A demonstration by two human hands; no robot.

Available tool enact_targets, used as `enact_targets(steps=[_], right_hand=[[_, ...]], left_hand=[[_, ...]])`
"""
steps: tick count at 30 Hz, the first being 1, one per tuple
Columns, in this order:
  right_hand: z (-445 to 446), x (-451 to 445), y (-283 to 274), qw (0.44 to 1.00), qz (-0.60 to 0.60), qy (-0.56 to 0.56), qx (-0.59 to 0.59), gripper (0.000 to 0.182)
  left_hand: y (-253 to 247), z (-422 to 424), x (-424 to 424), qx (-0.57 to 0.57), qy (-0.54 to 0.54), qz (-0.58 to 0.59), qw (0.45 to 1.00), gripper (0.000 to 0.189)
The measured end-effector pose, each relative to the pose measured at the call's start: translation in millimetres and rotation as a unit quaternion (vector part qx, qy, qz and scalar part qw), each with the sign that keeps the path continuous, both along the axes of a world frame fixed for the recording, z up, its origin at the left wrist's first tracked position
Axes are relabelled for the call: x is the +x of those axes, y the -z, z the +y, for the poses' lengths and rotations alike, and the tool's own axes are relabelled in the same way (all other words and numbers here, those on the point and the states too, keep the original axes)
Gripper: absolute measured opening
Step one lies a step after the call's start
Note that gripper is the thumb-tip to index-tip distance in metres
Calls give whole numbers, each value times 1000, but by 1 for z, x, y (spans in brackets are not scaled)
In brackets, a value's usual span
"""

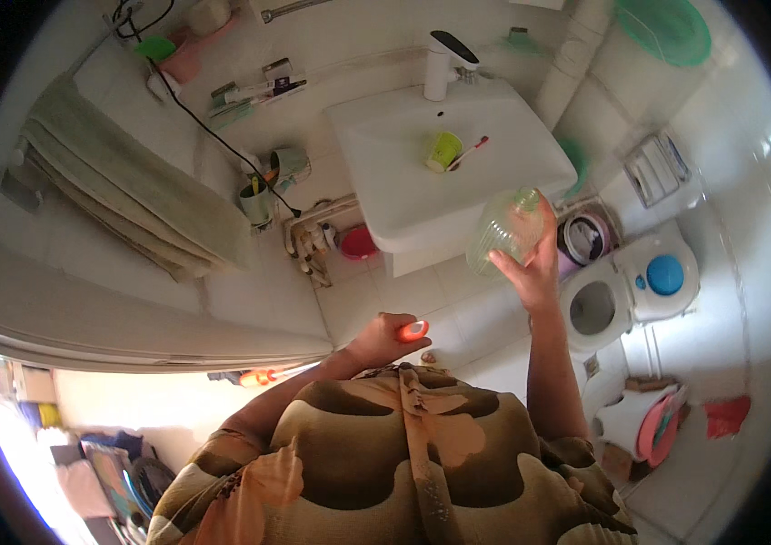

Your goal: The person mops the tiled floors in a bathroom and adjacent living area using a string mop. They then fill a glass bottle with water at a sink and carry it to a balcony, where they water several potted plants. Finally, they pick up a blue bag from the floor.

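Note:
My right hand (534, 266) grips a clear, pale green ribbed plastic bottle (504, 235) by the front right edge of the white washbasin (399, 204). The bottle's neck points up and away from me, and no cap shows on it. Close to my body, my left hand (385, 339) is closed around the orange end of a long-handled tool (414, 331). Its shaft runs back past my left forearm to an orange part and a dark head, whose kind I cannot tell. Inside the basin, a lime-green cup (444, 151) lies tilted beside a toothbrush (468, 154) with a red tip.
A white faucet (436, 71) stands at the basin's back. To the right are a toilet (593, 306) and a pink-rimmed bin (586, 237). Towels (126, 177) hang at left, near a black cable (215, 136). A red basin (358, 243) sits below by some pipes.

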State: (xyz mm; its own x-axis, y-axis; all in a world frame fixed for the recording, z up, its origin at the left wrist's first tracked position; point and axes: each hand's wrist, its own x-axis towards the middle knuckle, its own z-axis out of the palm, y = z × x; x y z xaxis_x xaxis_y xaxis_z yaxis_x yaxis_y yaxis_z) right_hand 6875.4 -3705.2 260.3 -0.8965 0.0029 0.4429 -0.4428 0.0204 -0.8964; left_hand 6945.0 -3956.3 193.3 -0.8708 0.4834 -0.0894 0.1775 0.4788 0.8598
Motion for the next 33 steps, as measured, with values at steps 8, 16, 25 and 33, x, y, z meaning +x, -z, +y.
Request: enact_targets(steps=[8, 16, 25, 33], right_hand=[[19, -125, -3, 994, -66, -61, -61, 90], [51, -227, 36, 987, -152, -3, 49, 87], [62, -341, 81, 979, -154, -33, 126, 88], [57, -388, 90, 978, -122, -18, 170, 90]], left_hand=[[-14, 52, -63, 36, 1, -59, 998, 32], [60, 76, -122, 74, 102, -226, 966, 43], [73, 60, -144, 115, -81, -304, 942, 37], [98, 75, -164, 62, -186, -358, 913, 35]])
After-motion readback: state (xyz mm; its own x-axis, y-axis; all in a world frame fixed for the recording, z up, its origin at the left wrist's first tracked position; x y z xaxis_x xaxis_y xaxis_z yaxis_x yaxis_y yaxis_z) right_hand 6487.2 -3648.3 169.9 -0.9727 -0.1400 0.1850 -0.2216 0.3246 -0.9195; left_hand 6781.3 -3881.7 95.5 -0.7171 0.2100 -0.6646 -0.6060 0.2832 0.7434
